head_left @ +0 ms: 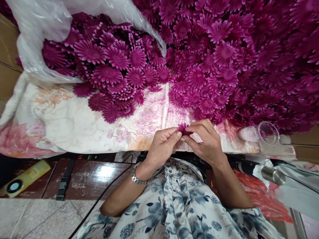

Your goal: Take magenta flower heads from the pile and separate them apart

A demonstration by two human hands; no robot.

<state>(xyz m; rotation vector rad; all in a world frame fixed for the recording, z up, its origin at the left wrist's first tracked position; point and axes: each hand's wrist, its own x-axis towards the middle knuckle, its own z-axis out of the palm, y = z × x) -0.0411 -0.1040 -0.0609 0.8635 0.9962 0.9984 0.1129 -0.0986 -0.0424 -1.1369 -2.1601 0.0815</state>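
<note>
Between my two hands, at the table's front edge, is one small magenta artificial flower (183, 128). My left hand (163, 142) pinches it from the left with thumb and forefinger. From the other side, my right hand (205, 139) is closed on it with its fingertips. The flower's lower part is hidden by my fingers. Beyond my hands, a large heap of magenta artificial flowers (225, 53) covers the back and right of the table. Another pile of flower heads (117, 59), many stacked together, spills from a clear plastic bag (37, 56) at the left.
A floral tablecloth (69, 119) covers the table. Two clear round containers stand at its right front, one an empty-looking cup (268, 133). A phone in a yellow case (27, 177) and a black strap (65, 181) lie on a dark red bench (84, 179). A metal cylinder (273, 175) is at my right.
</note>
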